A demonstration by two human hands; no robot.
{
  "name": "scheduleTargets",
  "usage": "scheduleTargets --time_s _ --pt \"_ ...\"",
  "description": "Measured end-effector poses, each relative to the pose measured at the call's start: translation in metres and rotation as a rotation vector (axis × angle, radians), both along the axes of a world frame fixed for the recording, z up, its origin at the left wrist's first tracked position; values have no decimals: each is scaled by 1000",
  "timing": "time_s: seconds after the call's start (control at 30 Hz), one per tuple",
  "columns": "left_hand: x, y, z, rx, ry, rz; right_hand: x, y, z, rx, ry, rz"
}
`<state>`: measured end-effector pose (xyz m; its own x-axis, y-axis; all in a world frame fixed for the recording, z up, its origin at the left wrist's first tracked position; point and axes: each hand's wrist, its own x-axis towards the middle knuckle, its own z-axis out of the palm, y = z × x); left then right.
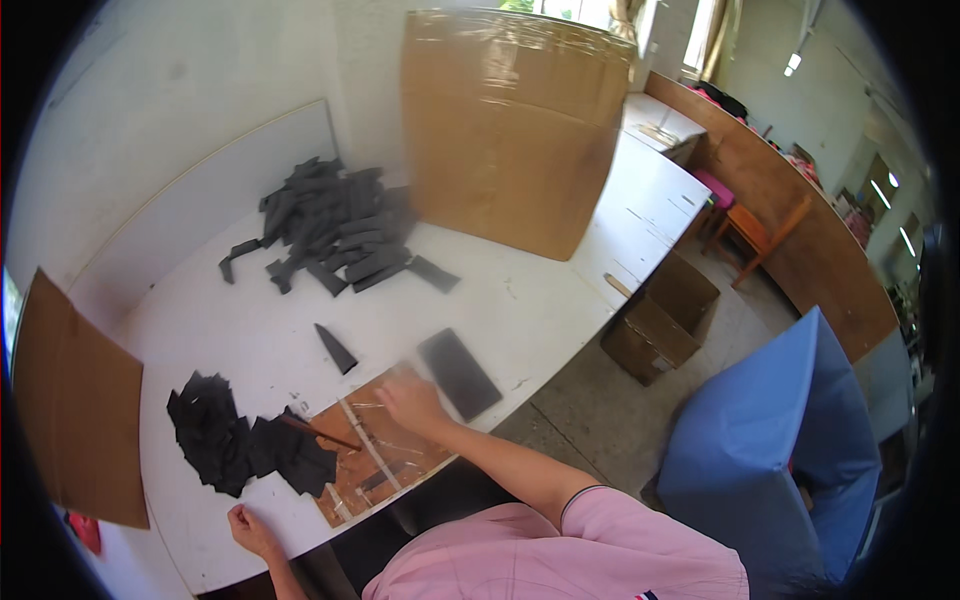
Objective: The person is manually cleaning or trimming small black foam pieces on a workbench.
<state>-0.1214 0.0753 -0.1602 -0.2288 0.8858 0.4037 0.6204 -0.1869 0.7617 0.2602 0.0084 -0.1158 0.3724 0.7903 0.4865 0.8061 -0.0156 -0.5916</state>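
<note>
Perhaps for reach, black pieces (207, 440) lay beyond my left fingers (238, 516), curled together; my blurred right fingers (392, 394) I couldn't judge.

Pink shirt (640, 545) — short sleeve (610, 515), dark-edged cuff (578, 493) — small striped tab (646, 596).

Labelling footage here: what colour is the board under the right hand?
Orange-brown board, clearest in the head view.

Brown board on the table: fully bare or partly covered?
Partly covered. Black pieces overlap the left side of the board; the right hand is over its upper right part.
</note>
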Motion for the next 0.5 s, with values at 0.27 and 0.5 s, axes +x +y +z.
scheduleTargets --time_s 0.27,0.5 --pt "-58 9 -42 68 248 47 -19 18 0 74 80 78" --pt "-28 11 -10 348 133 -202 -7 7 2 71 136 51"
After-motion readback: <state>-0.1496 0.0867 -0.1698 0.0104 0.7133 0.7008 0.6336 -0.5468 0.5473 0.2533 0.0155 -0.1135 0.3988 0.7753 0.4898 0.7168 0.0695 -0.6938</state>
